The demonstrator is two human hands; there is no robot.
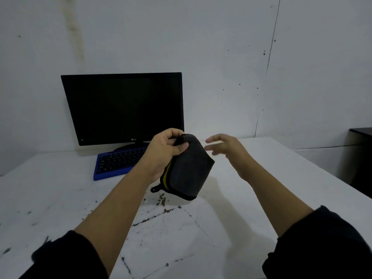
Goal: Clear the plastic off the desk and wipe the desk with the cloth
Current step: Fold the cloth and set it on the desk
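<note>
A folded dark grey cloth [189, 170] with a yellow-green inner layer and black trim hangs above the middle of the white desk [251, 198]. My left hand [163, 152] pinches the cloth's top edge between thumb and fingers. My right hand [227, 150] hovers just right of the cloth, fingers spread and relaxed, holding nothing and slightly blurred. The desk surface is stained with dark specks and thin dark lines near the front. No plastic is visible on the desk.
A black monitor [124, 109] stands at the back left against the white wall. A blue keyboard [118, 162] lies in front of it. A dark piece of furniture [360, 158] stands beyond the desk's right edge.
</note>
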